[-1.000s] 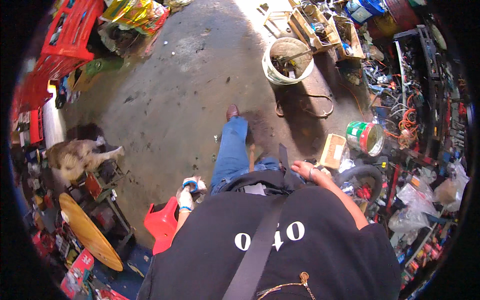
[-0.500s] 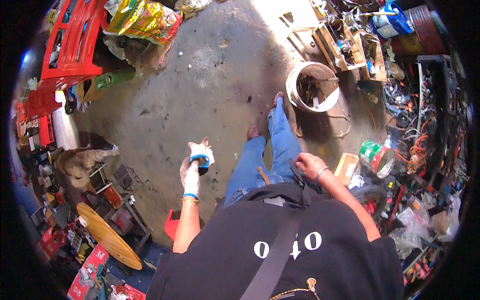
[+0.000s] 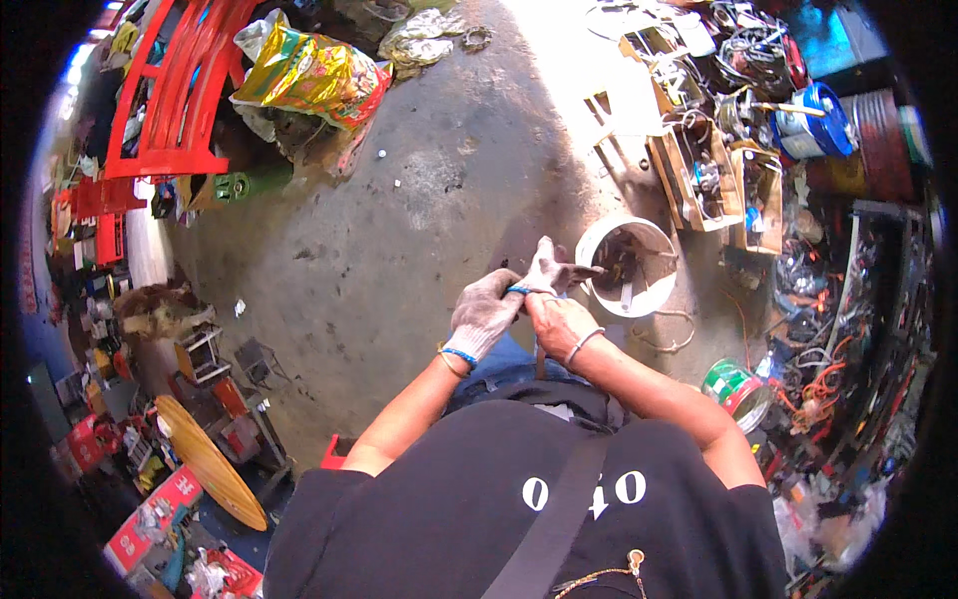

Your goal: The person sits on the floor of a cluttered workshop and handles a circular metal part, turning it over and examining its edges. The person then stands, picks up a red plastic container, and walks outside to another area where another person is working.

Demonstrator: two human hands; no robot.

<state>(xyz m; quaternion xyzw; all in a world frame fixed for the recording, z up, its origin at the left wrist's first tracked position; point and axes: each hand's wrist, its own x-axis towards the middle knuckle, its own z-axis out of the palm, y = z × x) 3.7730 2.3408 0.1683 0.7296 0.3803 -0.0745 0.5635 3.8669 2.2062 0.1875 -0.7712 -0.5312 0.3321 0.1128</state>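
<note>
My left hand (image 3: 486,307) wears a grey-white knit work glove with a blue edge at the wrist. Its fingers are closed on the blue-edged cuff of a second work glove (image 3: 546,268), which sticks out ahead of both hands with its fingers spread apart. Bare at the back, my right hand (image 3: 561,324) meets that same cuff from the right. Its fingertips are hidden there, and I cannot tell whether they are inside the glove or pinching its edge. Both hands are together in front of my jeans.
A white bucket (image 3: 659,301) with scraps inside stands just beyond the gloves on the right. Wooden crates (image 3: 696,175), a blue bucket (image 3: 816,130) and a green tin (image 3: 736,389) lie farther right. At left are a red plastic rack (image 3: 190,90), a shiny sack (image 3: 317,80) and a round wooden board (image 3: 210,462).
My left hand has moved up and to the right with the loose glove. My right hand has come up from my waist to meet it at the cuff.
</note>
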